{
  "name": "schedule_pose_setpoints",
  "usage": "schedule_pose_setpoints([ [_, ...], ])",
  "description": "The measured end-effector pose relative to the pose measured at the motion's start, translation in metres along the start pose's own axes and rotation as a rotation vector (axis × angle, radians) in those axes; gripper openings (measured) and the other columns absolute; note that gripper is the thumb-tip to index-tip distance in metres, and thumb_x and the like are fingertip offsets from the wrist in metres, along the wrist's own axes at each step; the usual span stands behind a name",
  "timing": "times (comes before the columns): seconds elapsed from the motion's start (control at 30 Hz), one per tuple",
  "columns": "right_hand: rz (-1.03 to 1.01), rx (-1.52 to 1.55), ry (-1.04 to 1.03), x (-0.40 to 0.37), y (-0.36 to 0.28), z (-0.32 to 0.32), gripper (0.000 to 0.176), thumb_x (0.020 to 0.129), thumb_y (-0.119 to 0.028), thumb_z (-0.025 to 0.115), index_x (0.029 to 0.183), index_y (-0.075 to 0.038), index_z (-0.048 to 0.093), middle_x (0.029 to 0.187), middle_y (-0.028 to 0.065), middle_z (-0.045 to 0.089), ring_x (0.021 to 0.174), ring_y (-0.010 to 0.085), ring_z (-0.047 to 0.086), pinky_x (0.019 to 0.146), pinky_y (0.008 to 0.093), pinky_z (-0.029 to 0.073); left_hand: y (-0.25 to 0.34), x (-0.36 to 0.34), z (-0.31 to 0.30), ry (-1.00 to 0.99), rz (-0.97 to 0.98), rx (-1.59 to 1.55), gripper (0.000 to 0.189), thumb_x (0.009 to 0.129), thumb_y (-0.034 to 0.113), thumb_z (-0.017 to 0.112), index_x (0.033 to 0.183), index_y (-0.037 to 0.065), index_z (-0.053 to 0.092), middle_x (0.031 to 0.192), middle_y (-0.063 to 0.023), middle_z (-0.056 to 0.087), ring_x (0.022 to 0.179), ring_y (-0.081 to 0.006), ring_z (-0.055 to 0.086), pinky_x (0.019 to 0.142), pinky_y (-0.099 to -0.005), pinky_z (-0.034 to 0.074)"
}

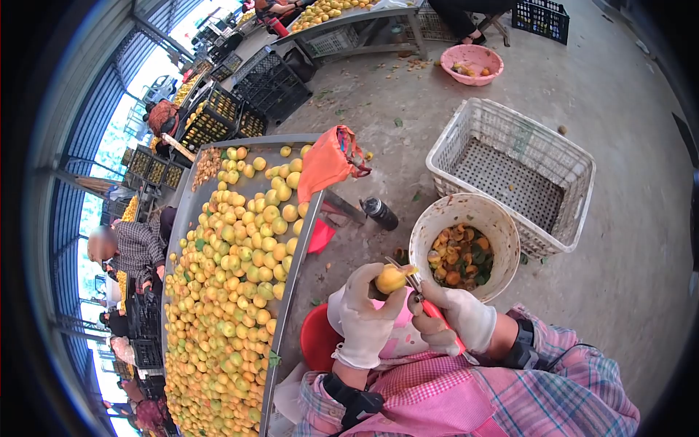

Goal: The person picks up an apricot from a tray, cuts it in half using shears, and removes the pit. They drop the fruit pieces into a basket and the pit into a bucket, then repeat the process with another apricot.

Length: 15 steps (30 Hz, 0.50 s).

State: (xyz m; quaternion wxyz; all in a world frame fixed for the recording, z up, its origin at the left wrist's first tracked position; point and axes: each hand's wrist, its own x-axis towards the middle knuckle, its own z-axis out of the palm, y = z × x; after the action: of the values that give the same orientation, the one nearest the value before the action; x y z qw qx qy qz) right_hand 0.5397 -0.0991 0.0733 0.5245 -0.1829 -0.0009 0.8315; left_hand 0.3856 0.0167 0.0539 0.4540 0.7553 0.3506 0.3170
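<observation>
My left hand [369, 317], in a pale glove with darkened fingertips, holds a yellow fruit [391, 279] between its fingers. In my gloved right hand [455, 319] is a red-handled cutting tool [435, 313]; its metal tip meets the right side of the fruit. Just beyond my hands stands a white bucket [507, 231] with fruit pieces [459, 255] and green leaves inside. Many yellow and greenish fruits [226, 291] cover the metal-edged table [290, 271] on the left.
Behind the bucket is a white plastic crate [579, 193]. A dark bottle [380, 213] stands near the table leg. An orange cloth [325, 164] hangs over the table's corner. Farther off are a pink basin [484, 54] and black crates [269, 84]. A co-worker [138, 244] is across the table.
</observation>
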Motion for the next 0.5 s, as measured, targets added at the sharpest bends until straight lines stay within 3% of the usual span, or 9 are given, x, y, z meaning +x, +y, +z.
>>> schedule_pose_setpoints([
  [0.1, 0.033, 0.121, -0.070, 0.005, 0.001, -0.012, 0.041, 0.106, -0.044, 0.031, 0.095, -0.009, 0.049, 0.059, -0.0016, 0.036, 0.040, 0.0103, 0.032, 0.033, 0.0266, 0.031, 0.011, 0.004, 0.002, 0.055, 0.174, 0.270, 0.044, 0.072, -0.001, 0.078, 0.111, 0.004, 0.058, 0.104, -0.0123, 0.063, 0.087, -0.0253, 0.066, 0.075, -0.0316, 0.056],
  [0.17, 0.039, 0.173, -0.096, 0.006, 0.002, -0.017, 0.041, 0.106, -0.045, 0.030, 0.095, -0.009, 0.049, 0.059, -0.0017, 0.036, 0.040, 0.0098, 0.032, 0.033, 0.0262, 0.031, 0.016, 0.006, 0.001, 0.029, 0.321, 0.429, 0.048, 0.070, -0.001, 0.078, 0.112, 0.004, 0.056, 0.104, -0.0131, 0.062, 0.094, -0.0289, 0.064, 0.084, -0.0380, 0.054],
  [0.27, 0.063, 0.259, -0.145, 0.008, 0.005, -0.021, 0.042, 0.106, -0.046, 0.030, 0.096, -0.010, 0.049, 0.060, -0.0021, 0.036, 0.041, 0.0088, 0.031, 0.033, 0.0255, 0.029, 0.016, 0.007, 0.000, 0.054, 0.438, 0.524, 0.050, 0.067, 0.000, 0.079, 0.111, 0.006, 0.057, 0.104, -0.0132, 0.061, 0.090, -0.0338, 0.063, 0.083, -0.0412, 0.054],
  [0.5, 0.099, 0.446, -0.233, 0.014, 0.008, -0.018, 0.041, 0.106, -0.045, 0.030, 0.096, -0.010, 0.049, 0.061, -0.0035, 0.035, 0.041, 0.0076, 0.029, 0.033, 0.0244, 0.026, 0.020, 0.006, -0.003, 0.042, 0.359, 0.539, 0.048, 0.067, 0.003, 0.079, 0.110, 0.008, 0.057, 0.104, -0.0130, 0.060, 0.084, -0.0328, 0.064, 0.077, -0.0409, 0.054],
])
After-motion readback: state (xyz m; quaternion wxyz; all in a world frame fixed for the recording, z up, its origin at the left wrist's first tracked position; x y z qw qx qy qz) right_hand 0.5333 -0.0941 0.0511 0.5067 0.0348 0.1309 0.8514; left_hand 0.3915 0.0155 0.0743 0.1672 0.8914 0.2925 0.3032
